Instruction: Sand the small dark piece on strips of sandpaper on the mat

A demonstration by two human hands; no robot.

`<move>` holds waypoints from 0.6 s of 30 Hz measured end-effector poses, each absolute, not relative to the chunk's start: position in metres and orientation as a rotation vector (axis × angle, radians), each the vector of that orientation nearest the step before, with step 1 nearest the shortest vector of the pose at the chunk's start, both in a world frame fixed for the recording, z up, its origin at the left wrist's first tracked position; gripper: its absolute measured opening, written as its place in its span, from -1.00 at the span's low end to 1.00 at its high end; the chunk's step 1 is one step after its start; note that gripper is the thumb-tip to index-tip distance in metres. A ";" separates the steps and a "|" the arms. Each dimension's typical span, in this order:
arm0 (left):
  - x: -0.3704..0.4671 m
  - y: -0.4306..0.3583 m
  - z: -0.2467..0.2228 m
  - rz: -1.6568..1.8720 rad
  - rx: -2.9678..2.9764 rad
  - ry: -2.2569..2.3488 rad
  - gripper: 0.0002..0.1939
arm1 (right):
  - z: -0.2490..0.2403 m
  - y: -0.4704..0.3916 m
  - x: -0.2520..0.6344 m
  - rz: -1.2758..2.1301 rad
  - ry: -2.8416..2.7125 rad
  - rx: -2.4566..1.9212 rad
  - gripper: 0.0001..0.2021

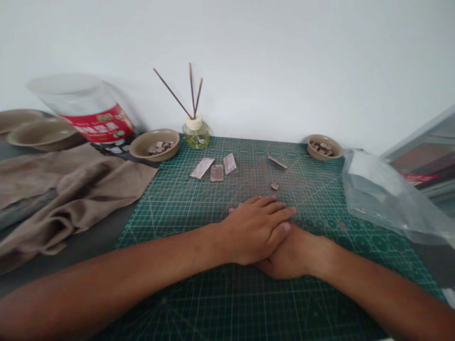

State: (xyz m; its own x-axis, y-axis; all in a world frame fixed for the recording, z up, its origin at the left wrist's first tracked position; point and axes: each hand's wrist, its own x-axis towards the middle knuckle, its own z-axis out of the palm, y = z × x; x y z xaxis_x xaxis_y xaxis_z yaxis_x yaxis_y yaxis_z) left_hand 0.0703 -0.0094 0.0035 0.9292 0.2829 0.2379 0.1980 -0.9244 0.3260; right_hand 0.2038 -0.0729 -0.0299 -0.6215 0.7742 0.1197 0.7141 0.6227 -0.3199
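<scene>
My left hand (254,227) lies flat across the back of my right hand (289,258), its fingers stretched out to the right. Both rest over a green cutting mat (170,201). Most of the right hand's fingers are hidden under the left; only a fingertip peeks out at the left side. Just beyond the fingers is a small round brownish piece (274,186). Farther back lie a thin flat strip (277,162) and three small pale rectangular pieces, among them a left one (202,168), a middle one (216,173) and a right one (230,163).
Small bowls with brownish pieces stand at back left (137,147) and back right (336,150). Between them is a reed diffuser (196,132). At left are a red-labelled jar (103,121), another bowl (42,137) and a brown cloth (88,189); a plastic bag (384,199) lies right.
</scene>
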 end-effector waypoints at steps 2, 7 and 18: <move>0.068 0.000 0.003 0.364 2.784 0.453 -0.49 | -0.017 -0.074 0.211 0.357 -2.661 -1.120 -0.46; 0.067 0.013 -0.002 0.314 2.809 0.586 -0.46 | -0.001 -0.067 0.202 0.400 -2.647 -1.113 -0.47; 0.073 0.038 -0.012 0.780 2.499 0.810 -0.55 | 0.004 -0.054 0.226 -0.048 -2.562 -1.287 -0.76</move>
